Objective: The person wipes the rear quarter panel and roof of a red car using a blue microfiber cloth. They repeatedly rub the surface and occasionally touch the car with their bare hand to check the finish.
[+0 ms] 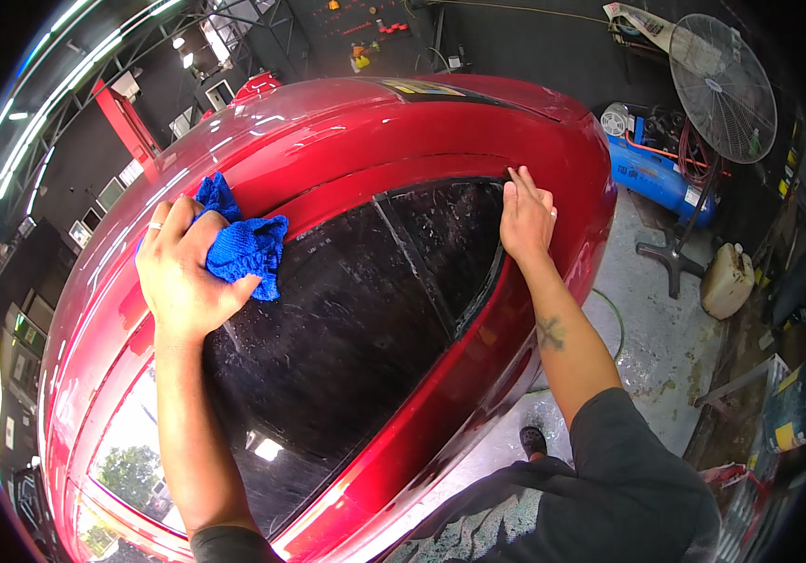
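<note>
My left hand (183,263) is closed round a bunched blue cloth (249,246), pressed against the red car (403,141) where its roof edge meets the dark side window (328,319). Part of the cloth sticks out past the fingers and lies over the top of the glass. Smears and small droplets show on the window. At the window's far right corner, my right hand (528,218) rests on the red bodywork, its fingers partly stretched and nothing visible in them. A black upright strip (414,267) divides the glass into two panes.
A large pedestal fan (722,89) stands at the right, beside a blue air compressor (661,178). Near the fan's foot sits a whitish plastic jerrycan (728,281). A thin green hose (621,324) lies on the grey floor (656,347). A blue container (797,403) is at far right.
</note>
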{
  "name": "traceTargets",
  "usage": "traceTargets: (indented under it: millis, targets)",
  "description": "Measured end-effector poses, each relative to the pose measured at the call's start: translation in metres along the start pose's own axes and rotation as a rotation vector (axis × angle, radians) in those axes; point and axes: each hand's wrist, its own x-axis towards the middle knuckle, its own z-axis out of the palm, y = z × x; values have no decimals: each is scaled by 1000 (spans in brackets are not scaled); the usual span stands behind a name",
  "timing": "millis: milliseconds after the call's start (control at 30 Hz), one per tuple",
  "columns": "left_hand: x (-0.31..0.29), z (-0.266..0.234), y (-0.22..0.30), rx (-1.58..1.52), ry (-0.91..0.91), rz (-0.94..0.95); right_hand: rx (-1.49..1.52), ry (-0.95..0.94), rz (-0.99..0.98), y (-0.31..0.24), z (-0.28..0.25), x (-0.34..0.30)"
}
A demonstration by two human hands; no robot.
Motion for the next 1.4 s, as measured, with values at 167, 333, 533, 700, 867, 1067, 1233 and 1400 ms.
traceTargets:
  millis: [167,333,533,700,867,1067,1233,1400]
  targets:
    - [5,-2,2,36,-19,14,82,207,16,-5,22,3]
    - [-4,0,-4,6,-27,26,201,184,-400,-132,-13,-47]
    - [5,-2,-2,6,-15,36,-3,123,-23,-20,-1,9]
    - [-4,1,-2,4,-28,19,38,42,-281,-97,-20,-24]
    - [0,-5,-1,34,-38,33,4,80,-261,-58,-3,-7]
    - [-3,2,1,41,-47,-16,90,97,-338,-96,-17,-17]
    - [1,-2,3,9,-10,25,9,99,-283,-53,-10,-2]
    - [-1,-1,3,37,-16,26,27,-54,-84,-86,-25,-7]
